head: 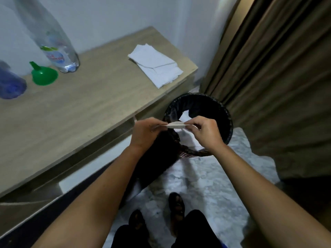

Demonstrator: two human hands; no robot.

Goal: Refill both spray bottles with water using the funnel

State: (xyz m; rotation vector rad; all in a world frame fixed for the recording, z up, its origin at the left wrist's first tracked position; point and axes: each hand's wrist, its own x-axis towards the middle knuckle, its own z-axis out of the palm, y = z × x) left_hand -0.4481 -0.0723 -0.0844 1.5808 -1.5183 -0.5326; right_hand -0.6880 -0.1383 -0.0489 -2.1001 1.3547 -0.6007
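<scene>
A green funnel [44,74] lies mouth-down on the wooden table [80,111] at the far left. Behind it stands a tall clear water bottle [55,45]. A blue spray bottle [10,85] is partly cut off at the left edge. My left hand [146,131] and my right hand [206,131] each pinch one end of a small folded white paper [176,125], held over the black bin [227,122]. Both hands are well to the right of the funnel and bottles.
The black-lined bin stands on the marble floor [215,176] beside the table's right end, with white paper inside. A stack of white tissues [155,65] lies on the table's far right. Brown curtains [277,77] hang at the right. My feet are below.
</scene>
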